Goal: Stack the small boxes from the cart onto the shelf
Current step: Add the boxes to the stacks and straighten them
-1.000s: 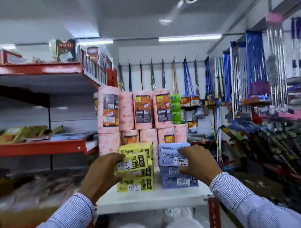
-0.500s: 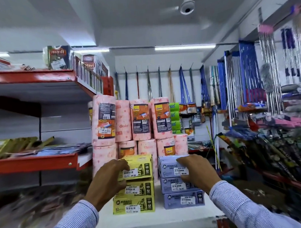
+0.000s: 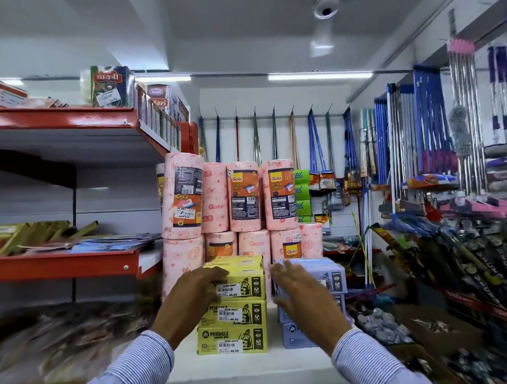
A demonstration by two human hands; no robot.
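Three yellow boxes (image 3: 236,307) stand stacked on the white shelf (image 3: 252,364), with a stack of lilac boxes (image 3: 333,278) right beside them. My left hand (image 3: 190,303) lies flat against the left front of the upper yellow boxes, fingers spread and not gripping. In front of the lilac stack my right hand (image 3: 305,302) is held with its fingers apart and nothing in it, hiding most of those boxes. No cart is in view.
Pink kitchen-towel rolls (image 3: 232,204) are piled two high directly behind both stacks. Red shelves (image 3: 65,264) with flat packets run along the left. Brooms and mops (image 3: 429,145) hang on the right, above crowded racks of goods.
Both hands have let go of the top yellow and lilac boxes and opened, drawing slightly back. The yellow box, tilted a second ago, now sits square on its stack.
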